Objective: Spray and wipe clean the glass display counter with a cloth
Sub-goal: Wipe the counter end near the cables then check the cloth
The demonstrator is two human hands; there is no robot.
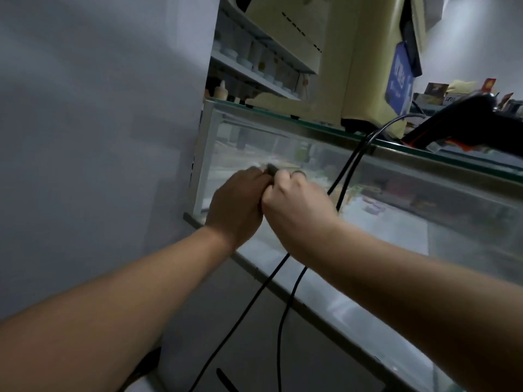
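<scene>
The glass display counter point(424, 216) runs from the middle to the right, its front pane hazy and streaked. My left hand point(237, 205) and my right hand point(297, 207) are pressed together in front of the pane near its left end, both with curled fingers. Between them they grip a small grey object point(271, 169) that sticks out above the knuckles. It is too blurred to tell whether it is a cloth. No spray bottle is in view.
Two black cables point(346, 174) hang from the counter top past my right wrist and down to the floor. On the top stand a cream machine point(353, 66) and a black scanner with orange trim point(467, 123). A grey wall point(99, 137) closes the left side.
</scene>
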